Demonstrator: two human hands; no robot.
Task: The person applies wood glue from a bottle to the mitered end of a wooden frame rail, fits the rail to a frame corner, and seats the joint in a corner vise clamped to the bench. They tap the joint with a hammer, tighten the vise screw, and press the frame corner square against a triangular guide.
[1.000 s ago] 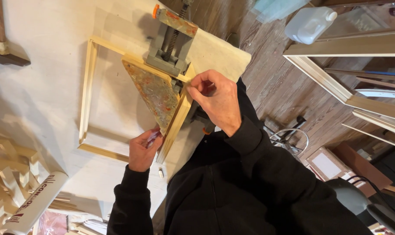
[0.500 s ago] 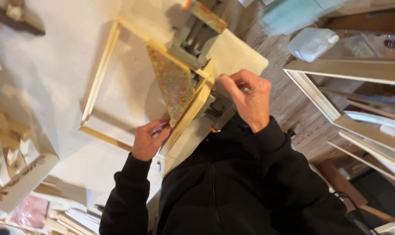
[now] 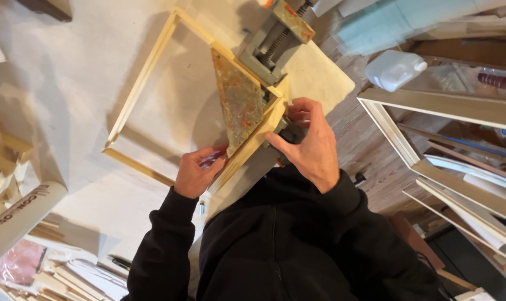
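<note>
A pale wooden frame lies on a white worktable. One of its corners sits in a grey corner clamp with a stained triangular plate. My right hand grips the dark handle of the clamp at the frame's near corner. My left hand rests against the frame's near rail and pinches a small reddish object that I cannot make out.
A white plastic jug stands on the wooden floor at the right. Pale frame mouldings lean there too. Offcuts of wood and a cardboard box edge lie at the left.
The view has shifted, so the frame and clamp sit higher and further right. My right hand has moved down onto the clamp's dark handle. My left hand stays on the rail.
</note>
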